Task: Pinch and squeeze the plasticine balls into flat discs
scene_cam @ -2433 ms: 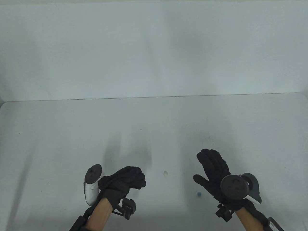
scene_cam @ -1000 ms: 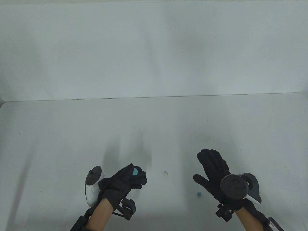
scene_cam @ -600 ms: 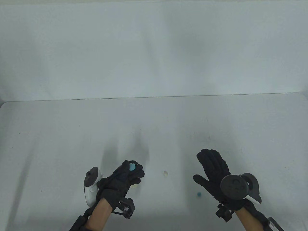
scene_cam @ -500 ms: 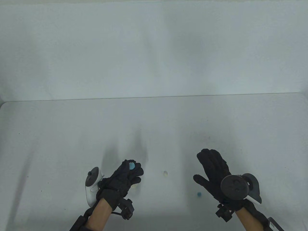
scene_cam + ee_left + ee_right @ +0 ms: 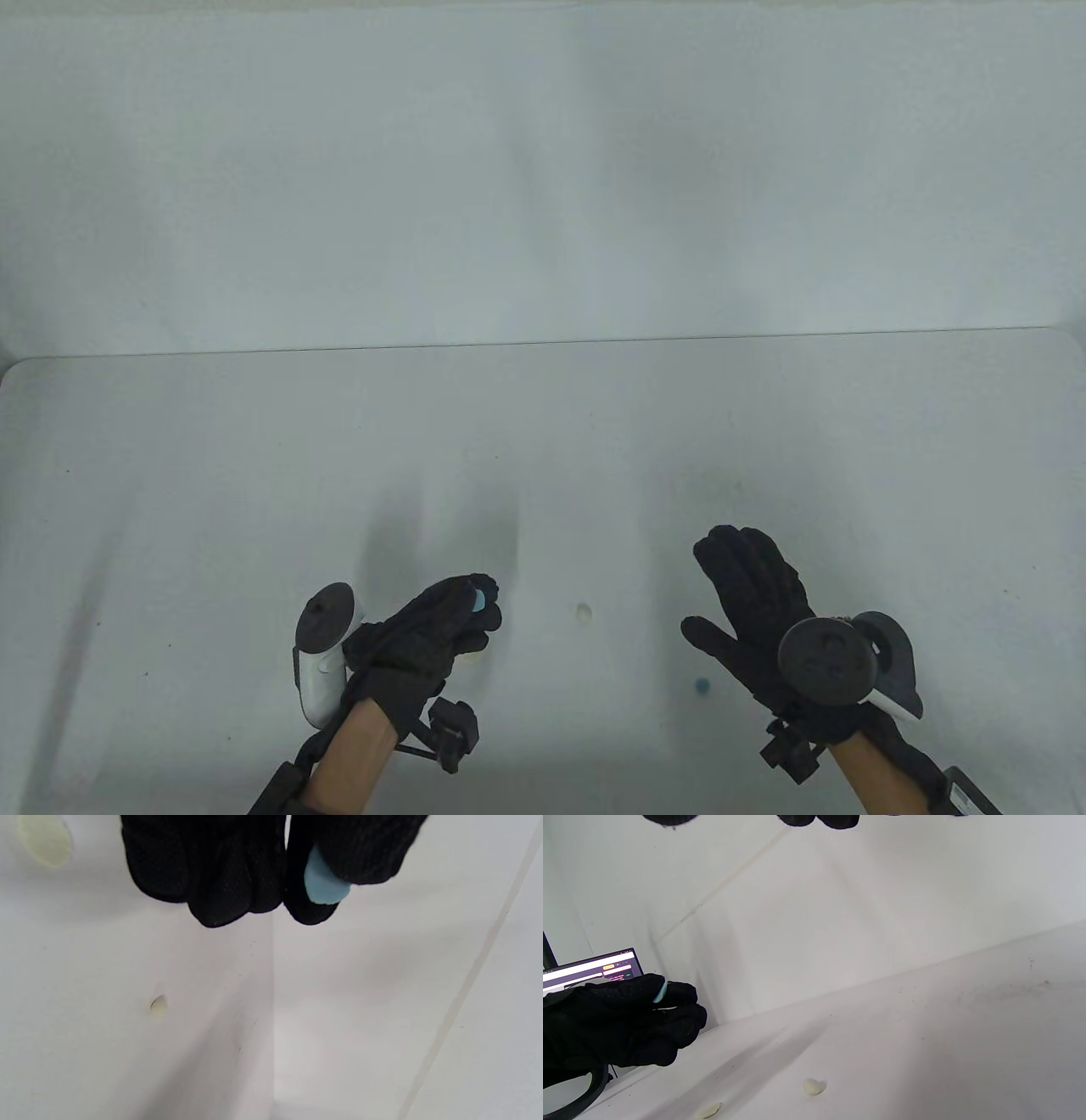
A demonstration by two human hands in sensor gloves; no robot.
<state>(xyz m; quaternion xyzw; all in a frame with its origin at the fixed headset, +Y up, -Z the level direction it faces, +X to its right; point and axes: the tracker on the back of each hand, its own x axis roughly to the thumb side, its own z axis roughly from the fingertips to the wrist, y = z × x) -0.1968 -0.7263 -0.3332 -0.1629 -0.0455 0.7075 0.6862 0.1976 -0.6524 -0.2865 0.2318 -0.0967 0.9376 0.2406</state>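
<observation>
My left hand [image 5: 477, 601] pinches a light blue plasticine disc [image 5: 480, 599] between thumb and fingertips, a little above the table. In the left wrist view the blue disc [image 5: 324, 882] sticks out from under the thumb; in the right wrist view the blue disc [image 5: 660, 993] shows edge-on. A flattened cream disc [image 5: 473, 655] lies on the table under that hand. A small cream ball [image 5: 583, 611] sits between the hands. A small dark blue ball [image 5: 702, 686] lies beside my right hand [image 5: 719, 588], which is held open, fingers straight, holding nothing.
The white table [image 5: 254, 475] runs back to a white wall, with its far edge [image 5: 543, 342] across the middle of the table view. A lit laptop screen [image 5: 589, 969] shows off to the left in the right wrist view.
The left hand opened enough to show the blue disc face-up, then closed its thumb back over it, so only an edge shows now. The right hand and loose pieces have not moved.
</observation>
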